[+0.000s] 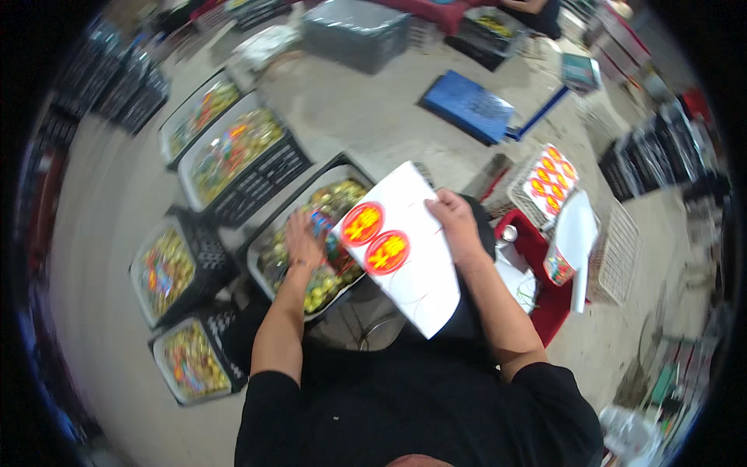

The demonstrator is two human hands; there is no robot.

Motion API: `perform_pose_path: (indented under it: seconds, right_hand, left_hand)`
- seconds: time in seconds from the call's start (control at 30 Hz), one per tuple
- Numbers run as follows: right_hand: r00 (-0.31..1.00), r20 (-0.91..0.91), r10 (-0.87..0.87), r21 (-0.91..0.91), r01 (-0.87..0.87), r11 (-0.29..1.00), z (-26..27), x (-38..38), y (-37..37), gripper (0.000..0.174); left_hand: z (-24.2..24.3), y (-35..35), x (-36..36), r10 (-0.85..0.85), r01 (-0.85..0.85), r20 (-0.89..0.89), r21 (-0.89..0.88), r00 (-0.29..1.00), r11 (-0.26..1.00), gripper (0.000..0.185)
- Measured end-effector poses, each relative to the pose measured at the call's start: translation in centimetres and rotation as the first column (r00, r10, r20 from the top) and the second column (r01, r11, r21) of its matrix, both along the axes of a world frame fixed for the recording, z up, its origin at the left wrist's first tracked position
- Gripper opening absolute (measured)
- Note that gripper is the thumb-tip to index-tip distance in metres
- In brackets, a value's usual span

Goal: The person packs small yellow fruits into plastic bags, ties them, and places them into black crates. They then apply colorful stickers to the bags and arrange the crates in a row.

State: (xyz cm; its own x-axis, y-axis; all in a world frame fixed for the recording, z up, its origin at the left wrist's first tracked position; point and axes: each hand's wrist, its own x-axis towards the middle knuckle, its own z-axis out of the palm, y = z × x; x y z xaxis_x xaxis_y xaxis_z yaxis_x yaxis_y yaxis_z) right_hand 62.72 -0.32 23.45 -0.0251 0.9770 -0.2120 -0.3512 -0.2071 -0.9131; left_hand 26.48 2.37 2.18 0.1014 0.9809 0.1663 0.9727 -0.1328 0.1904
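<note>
In my right hand (458, 225) is a white sticker sheet (417, 265), gripped by its upper right edge and slanting over my lap. Two red and yellow oval stickers (387, 252) remain on its left side, and faint cut outlines mark the bare backing. Before me stands a black crate (274, 227) with a pale liner, full of round yellow-green fruit (318, 295). My left hand (304, 239) rests over the fruit, beside a colourful printed film (335, 248). The sheet hides the crate's right part. Whether the left fingers pinch anything is unclear.
Several filled crates (257, 169) stand to the left. A blue platform scale (467, 105) lies ahead. At right are a red bin (534, 233), a basket (615, 257) and another sticker sheet (551, 181). A wrapped grey box (356, 35) and a person (534, 11) are farther off.
</note>
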Motion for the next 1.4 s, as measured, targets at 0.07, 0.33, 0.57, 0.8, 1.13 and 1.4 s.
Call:
perform_pose_path:
  seconds: [0.07,0.33,0.57,0.8,1.13,1.4]
  right_hand:
    - [0.986,0.162,-0.031,-0.005,0.032,0.999,-0.8,0.9,-0.2,0.013]
    - [0.99,-0.066,0.122,0.02,-0.121,0.992,-0.2,-1.0,1.1,0.018]
    - [0.987,-0.034,0.157,0.061,-0.154,0.986,-2.0,-0.7,1.4,0.019]
    - [0.994,0.043,0.098,0.142,-0.103,0.984,-1.2,-0.3,-0.3,0.019]
    - [0.768,0.128,-0.628,0.08,0.623,0.778,-4.6,20.8,0.4,0.019]
    - [0.367,0.48,-0.797,0.225,0.826,0.516,-13.4,39.8,1.3,0.023]
  left_hand:
    - [4.4,0.7,1.8,-0.047,0.066,0.312,-0.048,0.949,0.997,0.043]
    - [-2.2,-2.2,-0.9,0.042,-0.063,-0.102,-0.212,0.994,0.975,0.121]
    - [5.8,-1.7,4.0,0.087,-0.126,-0.106,-0.443,0.99,0.887,0.112]
    - [0.2,-2.4,2.5,0.095,-0.19,-0.358,-0.241,0.929,0.952,0.096]
    - [1.0,-9.7,4.5,0.093,-0.205,-0.369,-0.279,0.925,0.938,0.077]
    - [1.6,-9.2,5.7,0.082,-0.193,-0.349,-0.297,0.933,0.935,0.078]
